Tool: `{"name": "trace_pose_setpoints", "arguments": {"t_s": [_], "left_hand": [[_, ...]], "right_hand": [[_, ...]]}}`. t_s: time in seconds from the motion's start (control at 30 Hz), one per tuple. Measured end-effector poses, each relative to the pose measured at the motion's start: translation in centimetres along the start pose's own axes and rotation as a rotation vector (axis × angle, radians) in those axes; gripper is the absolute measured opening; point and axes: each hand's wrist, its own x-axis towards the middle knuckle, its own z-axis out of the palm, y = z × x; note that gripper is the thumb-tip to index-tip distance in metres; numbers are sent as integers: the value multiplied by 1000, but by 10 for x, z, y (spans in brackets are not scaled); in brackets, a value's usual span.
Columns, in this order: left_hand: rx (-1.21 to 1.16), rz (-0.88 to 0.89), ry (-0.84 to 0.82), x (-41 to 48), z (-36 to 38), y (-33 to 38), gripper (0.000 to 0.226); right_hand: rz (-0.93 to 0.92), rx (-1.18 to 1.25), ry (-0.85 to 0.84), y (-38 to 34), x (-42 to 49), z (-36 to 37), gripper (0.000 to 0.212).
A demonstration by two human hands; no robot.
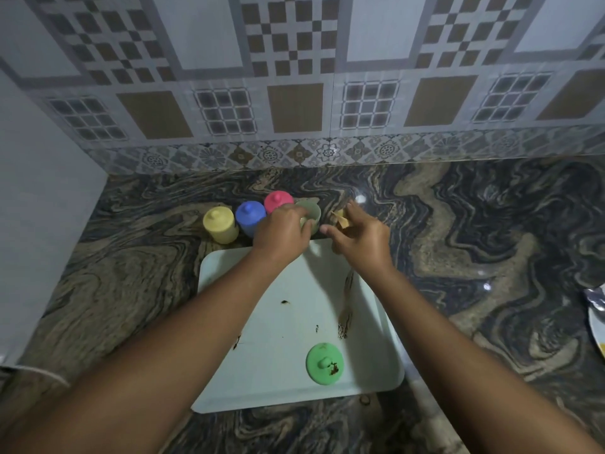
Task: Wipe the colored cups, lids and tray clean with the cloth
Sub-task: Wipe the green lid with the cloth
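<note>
left hand (282,231) curls round green cup (313,213), frame centre | right hand (358,239) pinches cloth (340,219) just beside it | green lid (316,371) lies on tray (229,273); lower centre

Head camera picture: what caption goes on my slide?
Left hand holds the green cup, right hand pinches the cloth, beyond a stained tray.

A home kitchen: patterned wall tiles (294,77) above a marbled stone countertop (491,224).
</note>
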Motion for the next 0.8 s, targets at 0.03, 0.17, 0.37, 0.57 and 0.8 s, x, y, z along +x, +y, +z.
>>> {"name": "trace_pose_setpoints", "arguments": {"t_s": [0.03, 0.17, 0.37, 0.57, 0.8], "left_hand": [[-20, 13, 24, -5, -6, 0, 26], [-136, 60, 74, -28, -27, -2, 25], [-201, 91, -21, -82, -39, 11, 24], [-117, 160, -285, -150, -15, 16, 26], [43, 150, -386, -195, 9, 24, 33]], "right_hand": [[17, 14, -14, -2, -5, -3, 64], [-37, 47, 12, -10, -29, -14, 61], [-48, 98, 9, -22, -85, -28, 39], [-76, 47, -11, -16, -148, -41, 16], [-54, 14, -28, -2, -198, -41, 14]]}}
